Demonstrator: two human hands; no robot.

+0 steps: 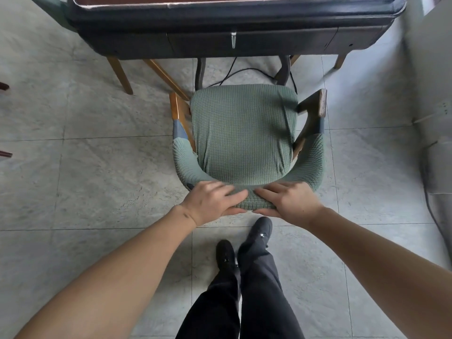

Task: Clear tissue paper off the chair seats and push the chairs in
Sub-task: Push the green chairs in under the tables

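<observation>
A chair (pixel 244 133) with a green textured cover and wooden arms stands in front of me, facing a dark table (pixel 234 25). Its seat is bare; I see no tissue paper on it. My left hand (pixel 212 201) and my right hand (pixel 288 199) both grip the top of the curved backrest, side by side, fingers over the front and thumbs under the near edge. The front of the seat sits just short of the table's edge.
The table has a drawer with a metal handle (pixel 233 40) and wooden legs (pixel 121 74). A black cable (pixel 244 69) runs on the tiled floor under it. My feet in black shoes (pixel 259 231) stand just behind the chair. A pale wall and appliance (pixel 437 167) line the right side.
</observation>
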